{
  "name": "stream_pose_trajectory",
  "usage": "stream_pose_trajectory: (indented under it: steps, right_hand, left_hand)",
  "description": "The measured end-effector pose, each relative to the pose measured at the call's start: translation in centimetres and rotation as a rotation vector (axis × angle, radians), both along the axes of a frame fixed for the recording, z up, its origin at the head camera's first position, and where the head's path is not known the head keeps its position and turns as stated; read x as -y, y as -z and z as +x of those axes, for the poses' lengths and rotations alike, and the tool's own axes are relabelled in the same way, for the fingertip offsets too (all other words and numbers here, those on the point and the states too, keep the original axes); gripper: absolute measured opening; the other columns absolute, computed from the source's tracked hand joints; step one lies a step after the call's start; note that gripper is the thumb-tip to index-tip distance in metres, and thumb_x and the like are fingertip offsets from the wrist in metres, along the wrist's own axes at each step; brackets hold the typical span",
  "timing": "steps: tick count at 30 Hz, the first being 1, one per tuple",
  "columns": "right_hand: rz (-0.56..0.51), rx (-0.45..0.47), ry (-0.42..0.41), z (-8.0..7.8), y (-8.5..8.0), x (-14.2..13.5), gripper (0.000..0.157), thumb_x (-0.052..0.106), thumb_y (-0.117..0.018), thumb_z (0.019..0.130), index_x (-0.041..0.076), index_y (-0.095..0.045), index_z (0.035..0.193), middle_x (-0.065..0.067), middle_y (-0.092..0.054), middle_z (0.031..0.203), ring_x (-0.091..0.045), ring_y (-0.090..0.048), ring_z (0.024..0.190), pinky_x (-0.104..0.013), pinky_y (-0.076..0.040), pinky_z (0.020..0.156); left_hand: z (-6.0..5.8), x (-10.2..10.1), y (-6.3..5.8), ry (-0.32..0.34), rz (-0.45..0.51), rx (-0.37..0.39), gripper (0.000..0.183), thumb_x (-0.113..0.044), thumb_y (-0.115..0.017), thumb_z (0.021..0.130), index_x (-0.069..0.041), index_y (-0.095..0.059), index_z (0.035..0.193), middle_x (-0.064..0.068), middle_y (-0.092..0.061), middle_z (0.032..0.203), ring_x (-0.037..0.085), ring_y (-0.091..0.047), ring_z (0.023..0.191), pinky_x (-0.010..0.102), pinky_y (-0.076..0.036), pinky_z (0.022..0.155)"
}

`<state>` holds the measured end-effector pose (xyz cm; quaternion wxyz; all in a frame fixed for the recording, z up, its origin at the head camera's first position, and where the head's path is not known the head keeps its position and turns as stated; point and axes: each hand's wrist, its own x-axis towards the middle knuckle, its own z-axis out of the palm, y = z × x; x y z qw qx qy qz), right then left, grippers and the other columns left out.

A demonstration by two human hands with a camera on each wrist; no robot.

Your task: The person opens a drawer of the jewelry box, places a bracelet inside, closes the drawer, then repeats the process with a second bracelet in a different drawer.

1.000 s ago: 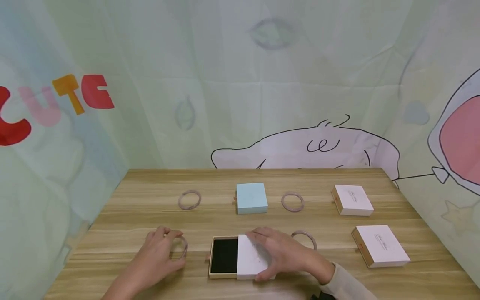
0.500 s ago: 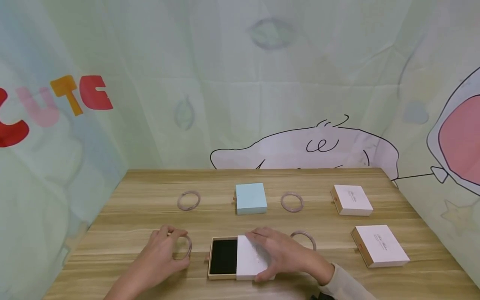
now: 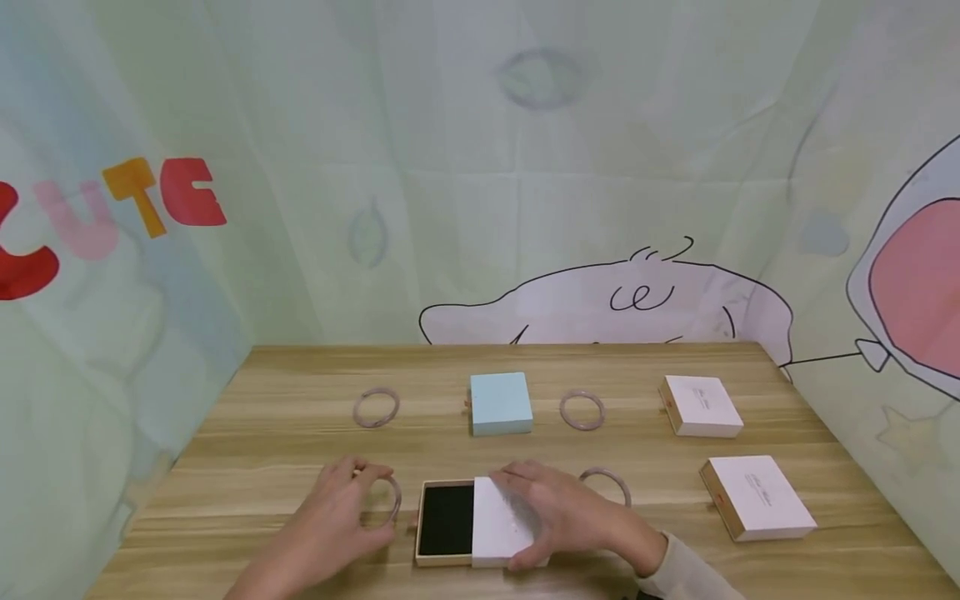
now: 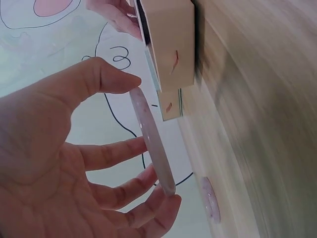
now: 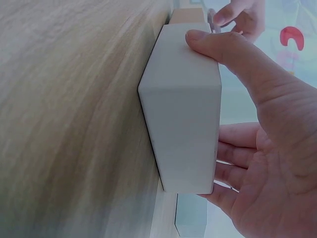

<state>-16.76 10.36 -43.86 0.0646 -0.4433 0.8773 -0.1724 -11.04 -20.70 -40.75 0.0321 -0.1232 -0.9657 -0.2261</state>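
In the head view my left hand [image 3: 333,521] holds a pale pink bangle [image 3: 398,500] just left of a white drawer box [image 3: 495,533]. The left wrist view has the bangle [image 4: 152,139] pinched between thumb and fingertips, tilted above the table. The box's tray is pulled partway out to the left and shows a black pad [image 3: 447,518]. My right hand [image 3: 566,510] grips the box's white sleeve, its thumb on the near side and its fingers over the far side. The right wrist view shows the sleeve [image 5: 185,129] resting on the wooden table.
Behind the right wrist lies a bangle [image 3: 617,480], partly hidden. Farther back are a light blue box [image 3: 501,404], with one bangle [image 3: 377,426] to its left and another bangle [image 3: 582,428] to its right. Two white boxes, the rear box [image 3: 702,406] and front box [image 3: 759,497], sit at right.
My left hand has moved right with the bangle, closer to the box's pulled-out tray. The right hand stays on the sleeve, and the view has tipped up slightly.
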Motion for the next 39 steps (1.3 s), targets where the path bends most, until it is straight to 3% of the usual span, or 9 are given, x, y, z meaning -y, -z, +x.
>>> stream_pose_trajectory:
  steps: [9, 23, 39]
  right_hand:
    - [-0.005, -0.005, -0.006, -0.1, 0.1, 0.0, 0.101, 0.054, -0.085, 0.070, 0.000, -0.045, 0.146, -0.009, -0.053, 0.140, -0.019, -0.050, 0.125, -0.031, -0.044, 0.102]
    - [0.007, -0.005, 0.004, 0.0, 0.2, 0.1, 0.101, 0.055, -0.085, 0.070, 0.001, -0.045, 0.146, -0.010, -0.053, 0.141, -0.021, -0.050, 0.127, -0.033, -0.042, 0.104]
    - [-0.025, 0.010, -0.002, -0.1, 0.2, -0.1, 0.100, 0.055, -0.084, 0.071, 0.001, -0.046, 0.146, -0.009, -0.053, 0.141, -0.019, -0.050, 0.126, -0.032, -0.044, 0.102]
  left_hand:
    - [0.1, -1.2, -0.2, 0.019, 0.025, 0.043, 0.058, -0.028, -0.085, 0.071, -0.011, -0.065, 0.123, 0.011, -0.055, 0.124, 0.034, -0.049, 0.118, 0.055, -0.050, 0.091]
    - [0.2, -2.3, -0.1, 0.120, 0.024, -0.032, 0.057, -0.023, -0.081, 0.070, -0.010, -0.066, 0.123, 0.006, -0.054, 0.119, 0.030, -0.049, 0.115, 0.048, -0.050, 0.086]
    - [-0.2, -3.6, -0.4, 0.187, -0.004, -0.008, 0.057, -0.027, -0.082, 0.070, -0.010, -0.066, 0.122, 0.007, -0.053, 0.117, 0.028, -0.049, 0.107, 0.044, -0.051, 0.079]
